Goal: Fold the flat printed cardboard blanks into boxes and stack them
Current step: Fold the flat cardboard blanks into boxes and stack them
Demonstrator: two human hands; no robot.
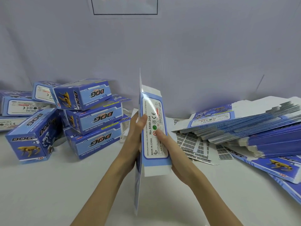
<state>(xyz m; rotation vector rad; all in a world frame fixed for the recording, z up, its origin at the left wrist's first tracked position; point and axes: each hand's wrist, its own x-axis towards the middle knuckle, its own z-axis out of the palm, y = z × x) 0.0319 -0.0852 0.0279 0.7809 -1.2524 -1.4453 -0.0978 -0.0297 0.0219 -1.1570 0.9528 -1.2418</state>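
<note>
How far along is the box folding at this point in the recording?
Partway. Done: several folded boxes are piled at the left of the table, some stacked, one lying askew in front. In hand: one flat blank held upright between the left hand and right hand, not yet opened out. Left: a thick pile of flat blanks on the right.
</note>
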